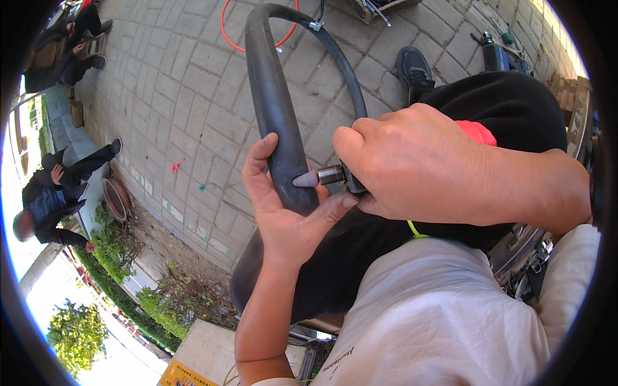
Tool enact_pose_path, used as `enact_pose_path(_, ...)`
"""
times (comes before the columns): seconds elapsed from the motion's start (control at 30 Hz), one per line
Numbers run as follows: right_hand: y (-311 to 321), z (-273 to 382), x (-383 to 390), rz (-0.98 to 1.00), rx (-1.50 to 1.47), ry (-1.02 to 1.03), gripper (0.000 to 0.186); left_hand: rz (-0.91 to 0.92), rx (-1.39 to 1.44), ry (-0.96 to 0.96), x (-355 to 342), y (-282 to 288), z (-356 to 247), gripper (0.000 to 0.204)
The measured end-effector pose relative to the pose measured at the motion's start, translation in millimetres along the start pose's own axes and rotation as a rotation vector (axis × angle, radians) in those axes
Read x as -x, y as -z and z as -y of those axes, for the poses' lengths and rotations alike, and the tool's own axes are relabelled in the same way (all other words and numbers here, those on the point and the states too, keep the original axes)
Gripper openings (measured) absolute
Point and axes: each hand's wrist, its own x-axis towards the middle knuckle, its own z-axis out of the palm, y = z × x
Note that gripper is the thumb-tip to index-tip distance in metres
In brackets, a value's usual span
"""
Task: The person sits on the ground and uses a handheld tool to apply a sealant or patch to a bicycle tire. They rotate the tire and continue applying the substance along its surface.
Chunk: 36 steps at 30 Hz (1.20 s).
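A partly inflated black inner tube (277, 96) loops up from my lap, with its metal valve (315, 26) at the far side of the loop. My left hand (283, 222) is wrapped round the tube's near part, fingers behind and thumb stretched to the right. In my closed right hand (418, 167) is a handheld grinder, most of its body hidden by the fingers. Its shiny metal chuck (331, 174) carries a cone-shaped, greyish-purple grinding tip (306, 179). The cone's point touches the tube's surface between my left thumb and fingers.
Grey paving lies ahead, with a red hose (224, 26) beyond the tube. A tool tray (386, 5) stands at the far edge, and a blue tool (496, 56) at the far right. Two people sit at the left, near a round planter (116, 199). My black shoe (414, 69) rests ahead.
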Motion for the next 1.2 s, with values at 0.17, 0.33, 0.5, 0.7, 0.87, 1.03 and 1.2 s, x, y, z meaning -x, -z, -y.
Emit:
enact_pose_path(0.17,-0.6,0.9,0.8,0.008,0.014,0.012,0.045,0.040,-0.020,-0.023,-1.5,3.7,1.8,0.116)
enact_pose_path(0.33,-1.4,0.0,0.7,-0.011,0.010,-0.006,0.044,0.011,0.016,0.024,-0.2,-0.7,-1.5,0.116)
enact_pose_path(0.5,-2.0,-0.8,0.4,-0.002,0.009,-0.005,0.044,0.000,0.039,-0.003,-0.4,-0.2,1.7,0.116)
enact_pose_path(0.7,0.0,0.3,1.1,0.025,0.012,-0.002,0.044,0.036,-0.009,-0.017,-1.9,2.7,1.2,0.117)
enact_pose_path(0.87,-0.6,0.4,1.2,0.025,0.015,0.001,0.044,0.031,-0.019,-0.022,-2.1,1.3,0.3,0.117)
enact_pose_path(1.03,0.3,0.3,0.9,0.040,0.014,-0.005,0.045,0.029,-0.020,-0.031,-3.2,0.0,0.0,0.117)
enact_pose_path(1.2,-0.3,0.3,0.5,0.034,0.013,-0.005,0.045,0.033,-0.029,-0.033,-2.8,2.2,2.7,0.117)
